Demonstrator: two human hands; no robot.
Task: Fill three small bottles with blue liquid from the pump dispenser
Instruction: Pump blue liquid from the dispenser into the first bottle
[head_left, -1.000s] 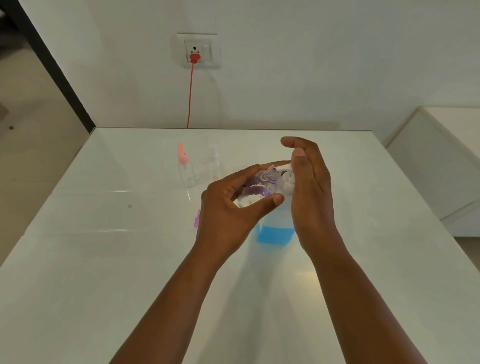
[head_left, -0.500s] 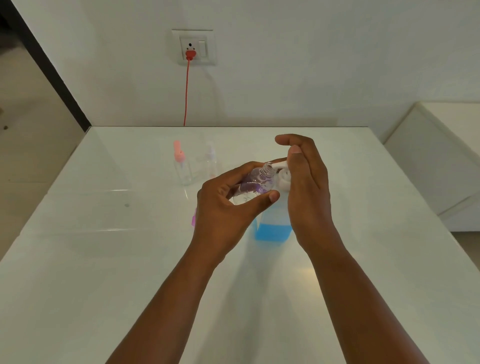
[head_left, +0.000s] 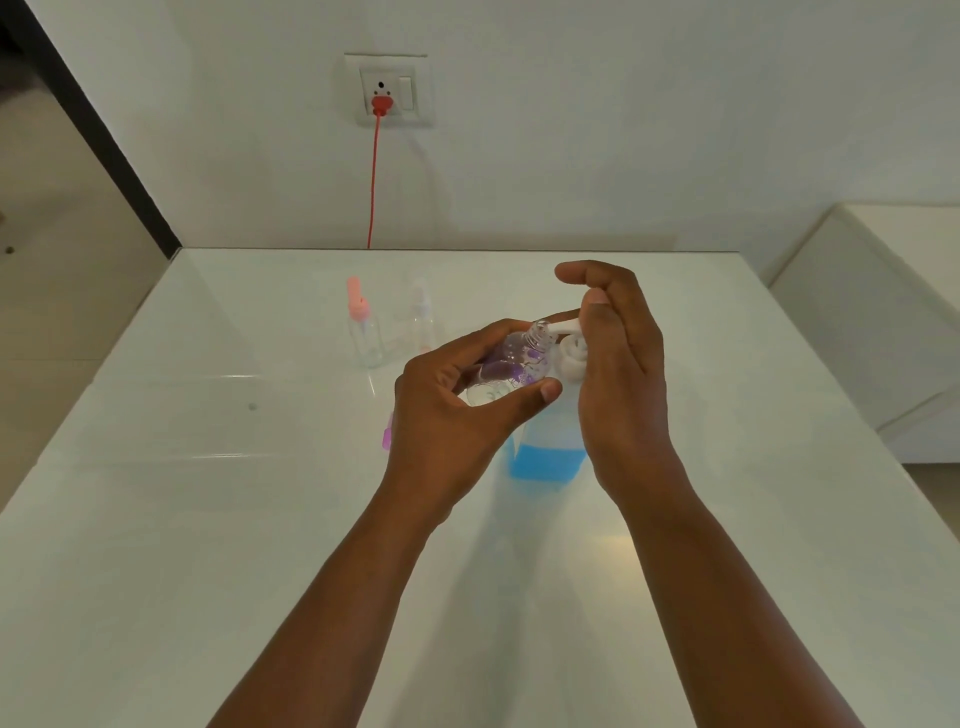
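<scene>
left hand (head_left: 457, 415) grip holding clear bottle (head_left: 511, 366), right hand (head_left: 618, 374) fingers straight on part-blue dispenser (head_left: 548, 452)

2 bottles (head_left: 366, 332) stand far-left, perhaps close together; near table (head_left: 208, 545) open.

Both bare forearms reach forward side by side, their hands nearly meeting at the fingertips. The left hand (head_left: 457, 415) is turned with its back to the camera, its thumb and curled fingers wrapped round a small clear plastic bottle (head_left: 511, 371) tilted toward the right hand. The right hand (head_left: 621, 374) stands on edge, palm facing left, fingers bent over the white pump head (head_left: 566, 332) just beside the left fingertips, index finger lifted above the others.
</scene>
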